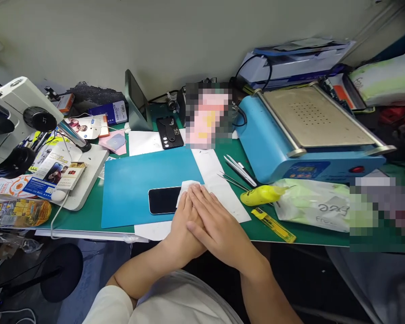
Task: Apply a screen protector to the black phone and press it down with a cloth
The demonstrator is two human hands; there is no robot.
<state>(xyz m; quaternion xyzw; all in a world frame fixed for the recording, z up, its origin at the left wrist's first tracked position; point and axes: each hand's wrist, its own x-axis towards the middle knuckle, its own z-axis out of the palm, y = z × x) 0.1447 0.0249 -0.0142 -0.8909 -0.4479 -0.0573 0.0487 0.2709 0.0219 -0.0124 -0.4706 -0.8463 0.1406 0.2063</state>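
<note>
The phone (pixel 164 200) lies flat, dark screen up, on the blue mat (pixel 128 189) just beside your fingertips; its right end is hidden by the white tissue (pixel 186 185). Only the tissue's edge shows past your left hand (pixel 185 225), so I cannot tell whether you are pinching it. Your right hand (pixel 214 216) lies over the left, fingers straight and close together; both palms are out of sight, as is whatever may be between them. Past the mat, pixelation blurs a pink object (pixel 209 117), and another patch covers the far end of the wrapped pack (pixel 313 207). The microscope (pixel 16 99) is cut off by the left edge.
</note>
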